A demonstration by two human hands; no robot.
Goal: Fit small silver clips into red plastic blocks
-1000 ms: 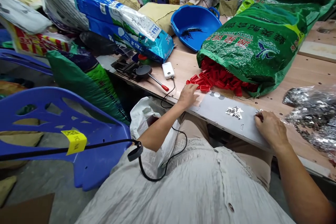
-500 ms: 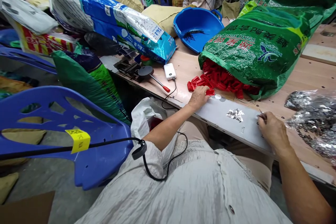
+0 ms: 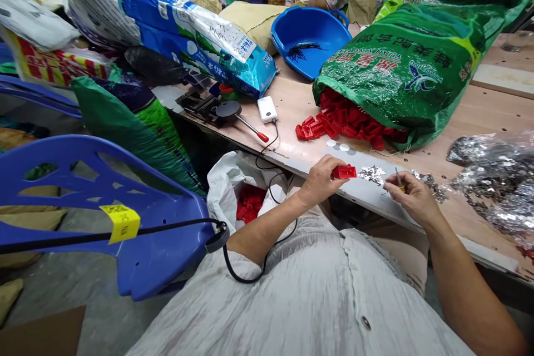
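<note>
My left hand [image 3: 323, 181] is closed on a red plastic part [image 3: 344, 172], held above the grey strip [image 3: 359, 194] at the table's front edge. In the fingers of my right hand [image 3: 411, 194] is a small pointed tool with a yellow handle [image 3: 400, 182], its thin tip upward. Whether those fingers also pinch a tiny piece, I cannot make out. Between the hands lies a pile of shiny flat metal pieces [image 3: 372, 174]. Darker small metal pieces [image 3: 436, 188] lie just beyond my right hand. Loose red parts [image 3: 311, 129] spill from the green sack [image 3: 400, 72].
A white sack [image 3: 221, 178] with red parts [image 3: 250, 201] stands by my left thigh. Leftward are a hand press [image 3: 227, 109], a white power bank [image 3: 267, 109] with a cable and a blue chair [image 3: 167, 233]. A blue basin [image 3: 329, 39] and clear bags [image 3: 496, 178] sit on the table.
My left hand has drawn back from the loose red parts with one red part in it. My right hand has moved left and up, lifting the yellow-handled tool toward the metal pile.
</note>
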